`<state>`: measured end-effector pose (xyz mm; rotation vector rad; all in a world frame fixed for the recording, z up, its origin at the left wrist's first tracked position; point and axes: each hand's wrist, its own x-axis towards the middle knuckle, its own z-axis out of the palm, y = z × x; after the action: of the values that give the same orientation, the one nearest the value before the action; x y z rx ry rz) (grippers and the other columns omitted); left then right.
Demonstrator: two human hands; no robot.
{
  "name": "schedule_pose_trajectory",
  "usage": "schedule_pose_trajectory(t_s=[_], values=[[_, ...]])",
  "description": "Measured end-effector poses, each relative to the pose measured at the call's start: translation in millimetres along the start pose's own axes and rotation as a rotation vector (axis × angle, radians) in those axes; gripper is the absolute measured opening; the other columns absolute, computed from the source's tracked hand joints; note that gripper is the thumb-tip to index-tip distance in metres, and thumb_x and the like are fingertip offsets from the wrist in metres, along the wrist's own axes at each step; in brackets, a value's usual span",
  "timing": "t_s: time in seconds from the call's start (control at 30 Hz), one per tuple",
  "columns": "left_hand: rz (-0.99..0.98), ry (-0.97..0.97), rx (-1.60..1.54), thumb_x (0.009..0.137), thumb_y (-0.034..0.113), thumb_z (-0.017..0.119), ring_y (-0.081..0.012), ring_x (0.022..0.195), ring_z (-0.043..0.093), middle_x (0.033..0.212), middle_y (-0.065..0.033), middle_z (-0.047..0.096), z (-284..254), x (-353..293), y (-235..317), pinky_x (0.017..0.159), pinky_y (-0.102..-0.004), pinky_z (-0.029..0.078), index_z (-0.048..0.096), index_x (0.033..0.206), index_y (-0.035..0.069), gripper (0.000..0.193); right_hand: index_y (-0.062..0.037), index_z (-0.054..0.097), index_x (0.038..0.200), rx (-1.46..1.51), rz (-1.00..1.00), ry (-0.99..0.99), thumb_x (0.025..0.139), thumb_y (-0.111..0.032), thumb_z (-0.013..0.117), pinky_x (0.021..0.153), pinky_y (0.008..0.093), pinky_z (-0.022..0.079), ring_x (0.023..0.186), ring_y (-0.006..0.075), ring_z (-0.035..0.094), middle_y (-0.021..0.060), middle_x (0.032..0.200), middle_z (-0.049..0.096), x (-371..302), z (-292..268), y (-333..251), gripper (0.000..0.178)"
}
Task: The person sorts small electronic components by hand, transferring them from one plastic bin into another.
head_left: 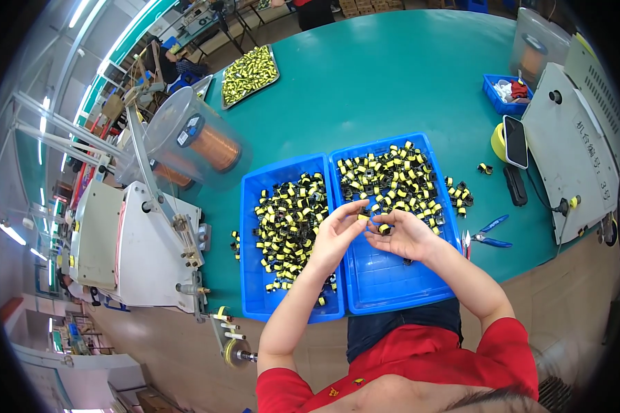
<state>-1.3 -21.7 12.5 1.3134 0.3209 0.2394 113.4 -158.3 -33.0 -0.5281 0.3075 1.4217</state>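
Both hands meet above the right blue bin [393, 292]. My left hand [339, 233] pinches a small black coil bobbin wrapped in yellow tape [364, 215] between thumb and fingers. My right hand [405, 237] is half curled, palm up, with another yellow-taped coil [384, 229] resting at its fingers. Below and beyond the hands, a heap of the same coils [393, 177] fills the far part of the right bin. The left blue bin [250, 296] stands alongside and holds many more coils [293, 230].
Nippers with blue handles [492, 241] lie right of the bins, near a phone [515, 142] and loose coils [459, 195]. A tray of yellow coils [249, 74] stands far left. Winding machines [151, 255] with copper wire spools [215, 146] flank the green table [365, 69].
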Motion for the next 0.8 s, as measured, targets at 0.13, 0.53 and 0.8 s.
schedule_pose_trajectory(t_s=[0.13,0.53,0.8], values=[[-0.173,-0.176,-0.52,0.088,0.008,0.051,-0.016,0.093,0.056,0.102,-0.0105,0.058,-12,2,4,0.085,-0.0298,0.044,0.044,0.124,-0.005,0.039,0.0072,0.042,0.111,-0.164,-0.124,-0.015,0.088,-0.005,0.041,0.092,0.0426,0.046,0.102,0.0327,0.054,0.0211,0.106,0.051,-6,10,6,0.026],[-0.194,-0.063,-0.491,0.087,0.012,0.052,-0.0146,0.083,0.054,0.1,-0.0087,0.055,-17,3,-5,0.077,-0.0265,0.043,0.05,0.103,-0.001,0.021,-0.0053,0.04,0.114,-1.182,-0.995,0.013,0.084,0.001,0.053,0.089,0.0317,0.043,0.11,0.0188,0.053,0.0124,0.121,0.053,-20,32,17,0.033],[-0.053,-0.031,-0.113,0.082,0.011,0.067,-0.0073,0.079,0.05,0.096,-0.0026,0.053,-1,1,-11,0.066,-0.0213,0.04,0.049,0.097,0.006,0.024,-0.0046,0.055,0.1,-1.61,-1.408,0.05,0.07,0.002,0.062,0.092,0.0383,0.04,0.111,0.0279,0.05,0.0086,0.105,0.06,-23,35,19,0.032]])
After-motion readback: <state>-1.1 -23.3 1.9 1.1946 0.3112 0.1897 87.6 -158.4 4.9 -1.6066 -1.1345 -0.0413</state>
